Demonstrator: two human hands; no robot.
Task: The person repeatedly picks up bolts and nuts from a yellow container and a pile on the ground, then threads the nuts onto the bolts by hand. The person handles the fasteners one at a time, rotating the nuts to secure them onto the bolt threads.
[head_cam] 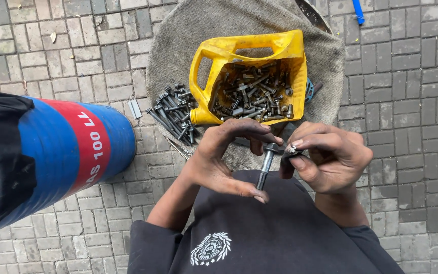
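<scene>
Bolt [266, 166] pinched in my left hand [219, 157], a small nut or washer [293, 149] nipped in my right hand [330, 157] just beside its head.
I judge I'm fitting the piece; next it needs lining up squarely. Dark, greasy, threaded at its lower end, the bolt sits just below the cut yellow jug [252, 76] of bolts, a loose pile [174, 111] left of the jug.

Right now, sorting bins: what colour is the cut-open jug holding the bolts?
Yellow jug, head view.
</scene>
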